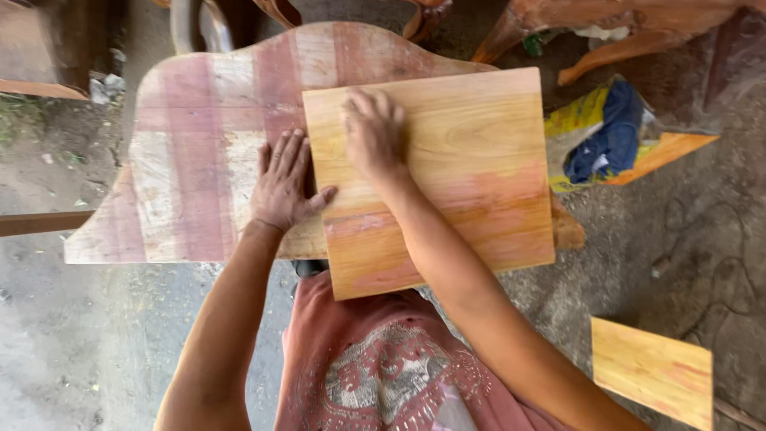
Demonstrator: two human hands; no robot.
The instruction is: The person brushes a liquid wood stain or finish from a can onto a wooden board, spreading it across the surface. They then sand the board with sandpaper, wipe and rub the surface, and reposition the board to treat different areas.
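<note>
R hand [373, 132] pressed flat on pale wood board [447, 175], grip open, nothing held; L hand [281, 185] flat w/ thumb at board edge, on worn pink table [191, 160].

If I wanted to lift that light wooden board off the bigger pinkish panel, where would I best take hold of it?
Probably at the near edge of the light wooden board, coming from the person's side. That edge overhangs the pinkish panel, so fingers can get under it. The right hand presses flat on top and the left hand rests at its left edge, where the board lies flush and offers little grip.
</note>
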